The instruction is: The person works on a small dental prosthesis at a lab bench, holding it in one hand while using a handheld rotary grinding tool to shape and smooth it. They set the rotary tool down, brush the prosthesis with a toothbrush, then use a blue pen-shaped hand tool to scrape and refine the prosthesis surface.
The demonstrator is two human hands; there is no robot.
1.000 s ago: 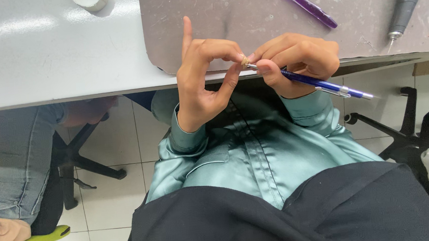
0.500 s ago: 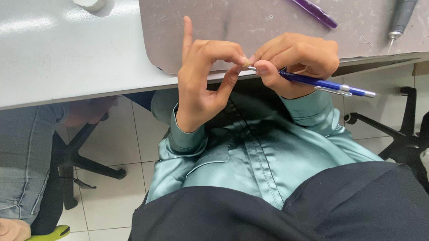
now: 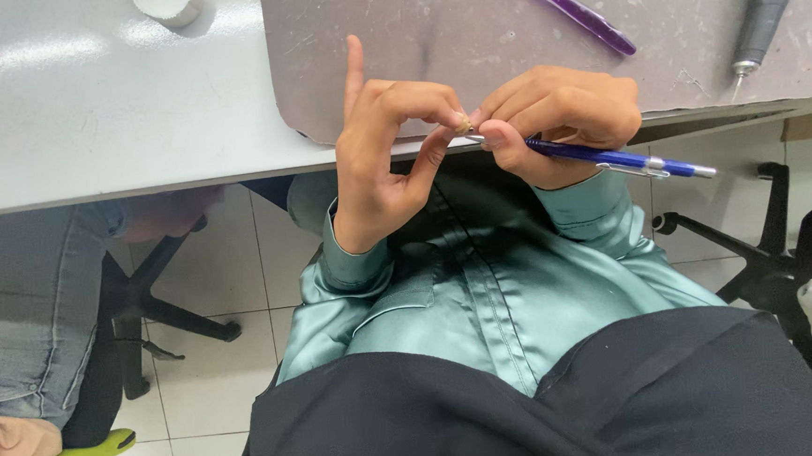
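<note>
— Gripping slim blue plastic pen [image 3: 608, 157] in right hand [image 3: 564, 120], fingers closed round barrel, tip pointed left. Left hand [image 3: 392, 158] pinching tiny part at pen tip, index finger raised, above lap at edge of grey tabletop [image 3: 117, 114].

— Risk?

— Likely dropping tiny part into lap or floor if pinch slackens. Purple pen [image 3: 566, 7] and grey rotary tool [image 3: 768, 9] lying apart on brown mat [image 3: 469, 36].
</note>
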